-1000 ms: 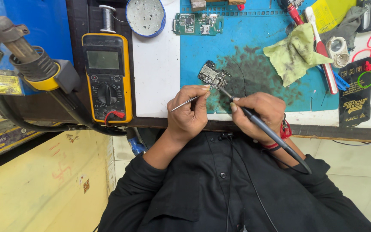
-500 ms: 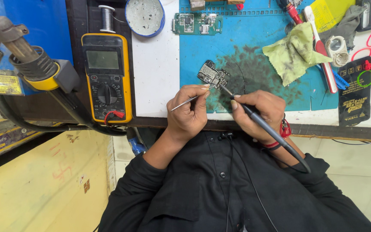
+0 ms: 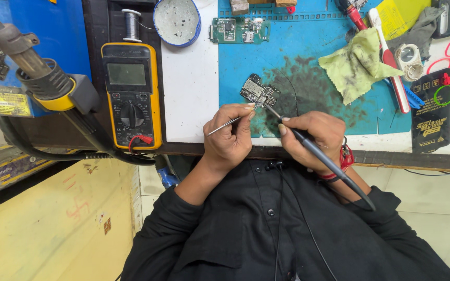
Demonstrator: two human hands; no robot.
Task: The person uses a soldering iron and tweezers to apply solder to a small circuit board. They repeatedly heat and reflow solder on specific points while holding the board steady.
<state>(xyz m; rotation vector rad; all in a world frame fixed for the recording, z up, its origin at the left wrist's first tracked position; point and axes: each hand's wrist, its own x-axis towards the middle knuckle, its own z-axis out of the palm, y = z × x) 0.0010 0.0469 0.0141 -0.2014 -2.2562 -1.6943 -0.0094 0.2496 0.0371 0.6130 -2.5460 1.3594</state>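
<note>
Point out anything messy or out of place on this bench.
The blue mat has a dark sooty stain around the small circuit board, and the yellow-green cloth lies crumpled and smudged.

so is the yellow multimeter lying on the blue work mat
No, the yellow multimeter lies on the dark bench strip, left of the blue work mat.

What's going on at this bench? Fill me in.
A person in a black shirt is working on a small circuit board that lies on a stained blue mat. The right hand holds a soldering iron with its tip at the board; the left hand holds tweezers pointed at the same spot. A yellow multimeter sits to the left, a yellow-green cloth beyond the board.
</note>
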